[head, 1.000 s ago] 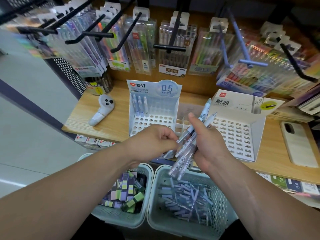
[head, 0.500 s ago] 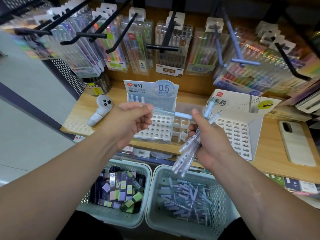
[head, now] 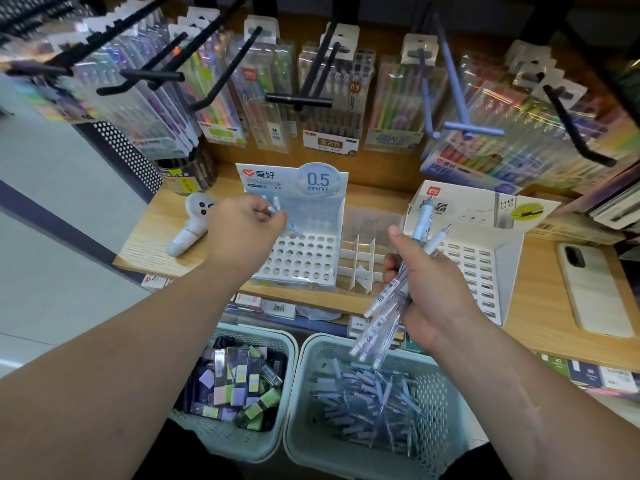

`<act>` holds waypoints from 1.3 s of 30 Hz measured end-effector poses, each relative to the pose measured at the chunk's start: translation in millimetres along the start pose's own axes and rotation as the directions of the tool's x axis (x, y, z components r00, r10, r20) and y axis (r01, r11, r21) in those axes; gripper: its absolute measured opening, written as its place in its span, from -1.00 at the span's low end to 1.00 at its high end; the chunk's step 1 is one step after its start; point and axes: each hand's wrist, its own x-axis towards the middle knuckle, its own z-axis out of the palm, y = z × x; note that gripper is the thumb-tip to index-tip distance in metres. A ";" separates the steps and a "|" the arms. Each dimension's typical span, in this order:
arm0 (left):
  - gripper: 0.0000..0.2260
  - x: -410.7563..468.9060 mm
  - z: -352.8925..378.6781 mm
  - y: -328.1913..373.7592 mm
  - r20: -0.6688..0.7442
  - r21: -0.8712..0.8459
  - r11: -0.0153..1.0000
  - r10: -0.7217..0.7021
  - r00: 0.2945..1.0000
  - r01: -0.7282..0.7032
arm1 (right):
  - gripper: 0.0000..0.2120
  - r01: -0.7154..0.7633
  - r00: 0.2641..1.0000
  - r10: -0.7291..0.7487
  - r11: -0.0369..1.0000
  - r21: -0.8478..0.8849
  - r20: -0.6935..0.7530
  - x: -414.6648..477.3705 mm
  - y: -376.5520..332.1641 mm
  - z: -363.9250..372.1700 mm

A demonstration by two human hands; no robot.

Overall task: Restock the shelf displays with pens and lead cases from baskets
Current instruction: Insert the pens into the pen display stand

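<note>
Restocking is at the pen-slotting step: the left hand pinches one pale-blue clear plastic pen over the white hole-grid display stand near the front edge of the wooden shelf. The right hand curls its fingers round a bundle of matching pens. Next, probably, the tip needs lining up with a free hole.

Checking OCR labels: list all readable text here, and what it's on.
"爱好": pen display header.
"0.5 mm": same header.
"deli": right display box.
"HB": same box.
"复古色": hanging pen pack label.
"05": pens in the right hand.
Too blurred: shelf-edge tags, other packs.
</note>
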 end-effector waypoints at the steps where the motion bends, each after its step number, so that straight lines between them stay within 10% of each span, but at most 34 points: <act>1: -0.79 1.3 1.7 2.3 -0.003 0.018 1.000 0.005 1.000 -0.005 | -0.80 0.000 1.000 0.000 1.000 -0.006 -0.002 0.2 -0.3 -1.8; 13: -0.78 5.8 16.5 11.2 0.075 0.142 0.990 -0.023 0.997 0.012 | -0.83 -0.026 0.999 0.027 1.000 -0.017 0.034 2.4 -4.6 -11.6; 18: -0.73 6.1 21.6 17.0 0.078 -0.266 0.913 -0.299 0.951 0.309 | -0.92 -0.069 0.981 0.073 0.997 -0.028 0.182 -1.7 -2.6 -7.0; 31: -0.92 -5.5 12.7 9.6 0.406 -0.221 0.956 -0.088 0.910 0.191 | -0.95 -0.057 0.970 0.081 0.992 -0.111 0.231 -4.2 2.7 -0.5; 39: -0.79 -3.1 9.2 -2.7 0.124 -0.149 0.982 -0.102 0.987 0.120 | -0.89 -0.059 0.961 0.095 0.988 -0.145 0.259 -7.1 9.4 6.7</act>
